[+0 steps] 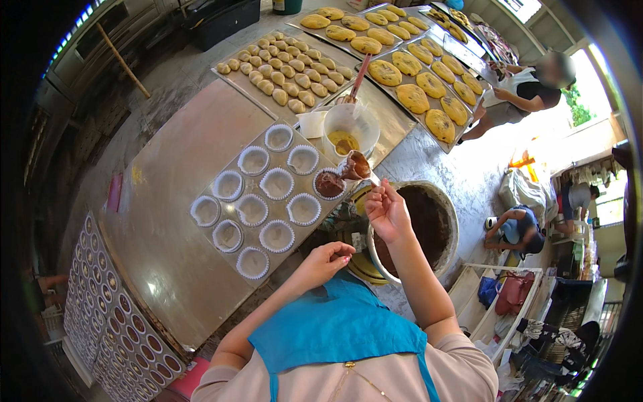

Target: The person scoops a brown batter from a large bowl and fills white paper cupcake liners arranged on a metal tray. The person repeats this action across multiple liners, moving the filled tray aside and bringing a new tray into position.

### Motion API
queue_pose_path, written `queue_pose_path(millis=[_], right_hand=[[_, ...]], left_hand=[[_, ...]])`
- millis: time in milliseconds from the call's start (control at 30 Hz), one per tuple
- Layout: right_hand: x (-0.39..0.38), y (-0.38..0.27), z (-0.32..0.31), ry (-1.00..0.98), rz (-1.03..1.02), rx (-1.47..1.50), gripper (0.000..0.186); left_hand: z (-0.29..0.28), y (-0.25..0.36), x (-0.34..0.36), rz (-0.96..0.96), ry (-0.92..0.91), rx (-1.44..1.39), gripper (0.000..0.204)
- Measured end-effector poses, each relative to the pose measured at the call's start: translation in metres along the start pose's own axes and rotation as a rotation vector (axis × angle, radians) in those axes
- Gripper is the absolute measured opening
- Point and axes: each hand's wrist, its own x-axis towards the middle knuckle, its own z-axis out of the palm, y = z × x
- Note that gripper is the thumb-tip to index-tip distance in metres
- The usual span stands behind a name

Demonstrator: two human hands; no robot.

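My right hand [388,211] grips the white handle of a scoop [355,167] smeared with brown batter, tilted over a batter-filled paper cup [329,184]. It is above a large bucket of dark brown batter [422,228]. My left hand [325,261] hangs beside the bucket's left side, fingers curled together; I cannot make out whether they hold anything. A metal tray [236,264] carries several white paper liners [276,234], most of them unfilled. Behind the scoop, a translucent jug [362,120] holds yellow residue, with a red-handled tool [362,70] standing near it.
Trays of small dough pieces [281,70] and flat yellow buns [429,80] lie at the back. Many cups [120,328] fill trays at lower left. A person [529,94] stands at upper right; two others [516,228] crouch or bend at right, near white shelving [495,271].
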Motion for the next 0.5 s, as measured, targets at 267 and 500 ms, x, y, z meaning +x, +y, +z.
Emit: queue_pose_path(millis=[267,500], right_hand=[[-0.036,-0.041,0.000,-0.252,0.148,0.344,0.026],[-0.058,-0.135,-0.138,-0.350,-0.230,0.105,0.022]], left_hand=[[0.014,-0.049,0.043,-0.099,-0.053,0.124,0.026],[0.040,-0.101,0.088,-0.150,0.133,0.302,0.032]])
